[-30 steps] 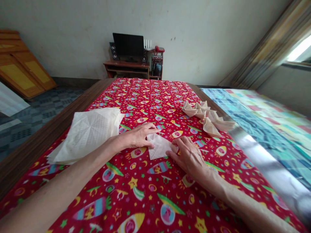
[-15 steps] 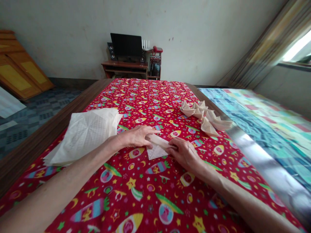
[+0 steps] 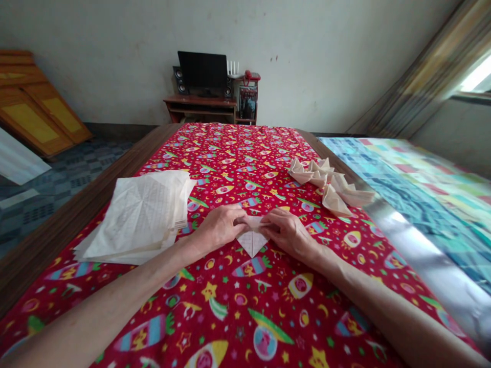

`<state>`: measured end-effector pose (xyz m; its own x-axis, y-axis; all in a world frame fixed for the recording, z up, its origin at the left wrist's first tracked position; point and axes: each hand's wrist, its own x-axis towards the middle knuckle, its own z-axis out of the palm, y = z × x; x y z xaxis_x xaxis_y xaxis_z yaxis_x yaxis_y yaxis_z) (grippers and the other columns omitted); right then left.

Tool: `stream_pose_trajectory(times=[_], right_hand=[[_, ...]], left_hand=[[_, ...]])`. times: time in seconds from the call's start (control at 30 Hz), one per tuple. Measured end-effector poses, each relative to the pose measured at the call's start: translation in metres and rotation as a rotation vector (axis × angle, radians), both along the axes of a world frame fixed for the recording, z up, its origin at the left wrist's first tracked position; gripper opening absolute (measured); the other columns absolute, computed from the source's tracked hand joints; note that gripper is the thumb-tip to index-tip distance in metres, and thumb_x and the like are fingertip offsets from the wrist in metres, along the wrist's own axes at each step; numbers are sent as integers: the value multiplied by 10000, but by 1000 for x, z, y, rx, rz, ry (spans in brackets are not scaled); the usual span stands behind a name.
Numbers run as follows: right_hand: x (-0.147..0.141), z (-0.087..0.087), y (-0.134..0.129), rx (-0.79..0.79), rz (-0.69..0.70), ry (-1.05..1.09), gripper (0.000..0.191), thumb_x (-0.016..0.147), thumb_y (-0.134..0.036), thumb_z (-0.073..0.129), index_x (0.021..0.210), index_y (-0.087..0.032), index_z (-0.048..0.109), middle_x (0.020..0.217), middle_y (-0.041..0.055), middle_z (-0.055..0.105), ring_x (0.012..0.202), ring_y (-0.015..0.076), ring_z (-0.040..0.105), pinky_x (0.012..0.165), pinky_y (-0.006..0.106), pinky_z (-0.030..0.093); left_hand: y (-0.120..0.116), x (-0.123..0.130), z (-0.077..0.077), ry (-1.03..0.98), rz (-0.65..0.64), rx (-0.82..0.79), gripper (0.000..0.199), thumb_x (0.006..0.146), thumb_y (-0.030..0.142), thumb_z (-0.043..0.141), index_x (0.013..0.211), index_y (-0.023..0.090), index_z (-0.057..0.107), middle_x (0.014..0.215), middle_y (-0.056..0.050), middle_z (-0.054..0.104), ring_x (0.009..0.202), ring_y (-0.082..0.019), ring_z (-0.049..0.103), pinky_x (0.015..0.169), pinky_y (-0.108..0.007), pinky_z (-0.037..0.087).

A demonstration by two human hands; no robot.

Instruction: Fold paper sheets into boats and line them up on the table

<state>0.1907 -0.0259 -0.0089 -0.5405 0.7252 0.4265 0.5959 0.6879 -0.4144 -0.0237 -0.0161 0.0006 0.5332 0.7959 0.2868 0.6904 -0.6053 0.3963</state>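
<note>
Daylight is pouring through the window (image 3: 477, 76) at the upper right, burning out its pane, while the wall (image 3: 307, 56) is staying dim. Glare is whitening a glossy strip (image 3: 401, 225) at right; blur is softening the curtain (image 3: 429, 76) near the upper-right corner.

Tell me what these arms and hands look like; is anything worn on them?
They're human: a slender left arm and right arm, with no sleeves, cables or markings showing. The left hand and right hand wear no gloves, and no watch shows; rings are hard to judge.
</note>
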Motion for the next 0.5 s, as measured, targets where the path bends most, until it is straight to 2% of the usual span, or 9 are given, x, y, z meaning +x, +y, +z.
stream_pose_trajectory(times=[0.1,0.23,0.37,0.5], right_hand=[[0,-1,-2,11,-31,12,128,868,-234,554,765,-176,602,712,13,586,673,129,517,629,246,388],[5,2,-6,122,0,-89,227,912,-236,483,736,-177,615,739,40,599,735,153,515,676,277,408],[10,7,-13,224,86,-206,239,940,-206,413,864,-189,639,848,65,618,818,172,512,724,304,429],[14,12,-18,282,149,-294,234,952,-187,385,978,-179,618,921,83,627,863,184,531,752,335,448]], left_hand=[[0,-1,-1,30,-25,52,61,801,207,634,750,178,620,744,6,587,734,-138,572,646,-232,417],[-4,-9,-1,141,-102,231,86,862,203,565,795,183,615,806,-11,602,810,-164,553,748,-284,419],[-12,-17,5,284,-169,350,153,913,185,471,850,179,611,843,-25,607,839,-182,528,738,-315,394],[-21,-19,11,395,-208,377,181,922,154,433,941,179,611,906,-38,604,873,-191,523,763,-332,394]])
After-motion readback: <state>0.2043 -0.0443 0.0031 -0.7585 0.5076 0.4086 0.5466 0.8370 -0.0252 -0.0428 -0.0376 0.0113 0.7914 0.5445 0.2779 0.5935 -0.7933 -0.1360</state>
